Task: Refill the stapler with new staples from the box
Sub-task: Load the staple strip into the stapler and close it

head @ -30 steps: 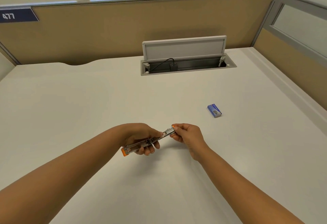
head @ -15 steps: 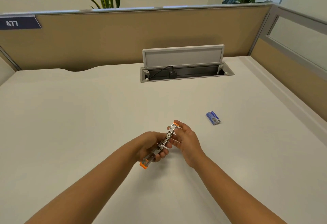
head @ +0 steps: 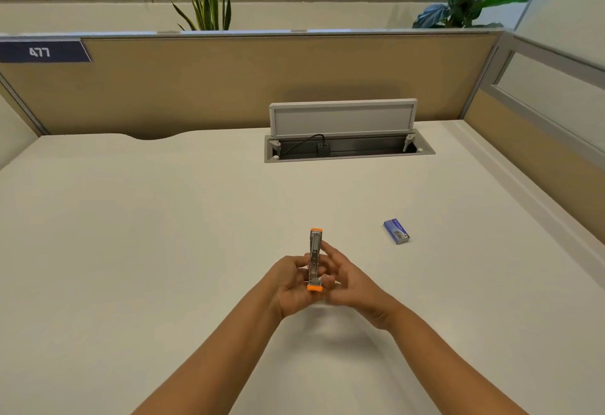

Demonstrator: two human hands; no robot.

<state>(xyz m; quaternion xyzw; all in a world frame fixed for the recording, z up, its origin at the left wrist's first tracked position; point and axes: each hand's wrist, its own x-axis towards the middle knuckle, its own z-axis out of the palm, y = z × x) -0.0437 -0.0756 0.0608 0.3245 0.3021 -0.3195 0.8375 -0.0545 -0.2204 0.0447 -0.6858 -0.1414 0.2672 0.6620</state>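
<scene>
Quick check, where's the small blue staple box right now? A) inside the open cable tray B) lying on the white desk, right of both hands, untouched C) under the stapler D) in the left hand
B: the small blue staple box lies alone on the white desk, right of both hands, which are at the orange-tipped metal stapler.

Both my forearms reach forward and converge at the middle, bare to the elbows. My left hand (head: 289, 285) is curled shut around the stapler (head: 316, 259), gripping its lower half with the palm turned inward — thumb toward me. My right hand (head: 348, 278) sits just beside it, fingers (head: 330, 250) loosely spread and touching the stapler's side, not closed on it.
</scene>
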